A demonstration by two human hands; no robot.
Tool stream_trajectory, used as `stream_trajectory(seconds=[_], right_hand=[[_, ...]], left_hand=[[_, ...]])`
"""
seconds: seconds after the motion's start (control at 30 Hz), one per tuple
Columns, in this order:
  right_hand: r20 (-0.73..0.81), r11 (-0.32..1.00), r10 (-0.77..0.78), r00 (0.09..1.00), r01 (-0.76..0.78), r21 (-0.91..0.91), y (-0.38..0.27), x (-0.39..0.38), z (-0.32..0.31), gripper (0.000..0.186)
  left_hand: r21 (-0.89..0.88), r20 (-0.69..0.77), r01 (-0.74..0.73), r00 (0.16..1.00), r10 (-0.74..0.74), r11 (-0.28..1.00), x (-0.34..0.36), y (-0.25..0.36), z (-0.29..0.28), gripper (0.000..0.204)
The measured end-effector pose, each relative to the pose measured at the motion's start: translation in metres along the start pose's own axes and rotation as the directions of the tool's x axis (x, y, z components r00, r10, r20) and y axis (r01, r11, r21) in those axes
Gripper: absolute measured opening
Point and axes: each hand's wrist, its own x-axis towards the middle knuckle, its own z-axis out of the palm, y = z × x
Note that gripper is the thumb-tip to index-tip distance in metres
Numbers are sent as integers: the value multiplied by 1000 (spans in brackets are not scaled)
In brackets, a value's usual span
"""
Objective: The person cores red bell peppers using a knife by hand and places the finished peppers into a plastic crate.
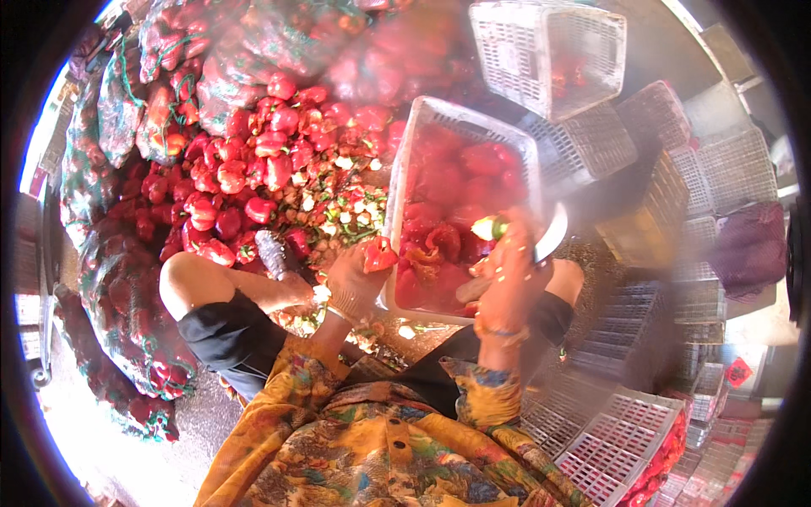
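My left hand [346,283] grips a red pepper [379,253] at the left rim of a white plastic crate [390,221] full of red pepper pieces [456,169]. Over the crate's right side, my right hand [503,279] is closed on a knife, whose curved pale blade [551,228] points up. A pale green-and-white pepper core [490,226] sits at the tip of that hand. Left of the crate lie whole red peppers [231,174] and a scattering of cut cores [346,207] between and beyond my bent legs. Lens haze blurs the right hand and crate.
Mesh sacks of peppers [131,313] line the left and far side. Several plastic crates [549,25] stand at the upper right and down the right, one holding red peppers [621,439] at lower right. A dark purple sack or cloth [748,253] rests on crates at the far right.
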Motion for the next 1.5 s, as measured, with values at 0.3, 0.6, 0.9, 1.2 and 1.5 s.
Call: stream_trajectory(seconds=[0.3, 0.6, 0.9, 1.2, 1.5], right_hand=[[508, 990, -42, 861, -32, 137, -6, 54, 59, 35], [84, 991, 90, 992, -82, -104, 19, 81, 45, 44], [-95, 912, 235, 967, -253, -321, 199, 133, 35, 50], [16, 666, -23, 1000, 27, -746, 243, 134, 38, 44], [29, 748, 35, 999, -6, -664, 247, 132, 39, 32]], left_hand=[[-586, 213, 507, 849, -484, 632, 37, 42, 13, 26], [152, -11, 29, 1000, -28, 988, 23, 1, 25, 49], [-580, 58, 520, 794, -605, 627, 21, -54, 25, 26], [-626, -318, 549, 469, -824, 554, 72, -138, 33, 37], [-52, -407, 981, 152, -901, 189, 183, -309, -44, 83]])
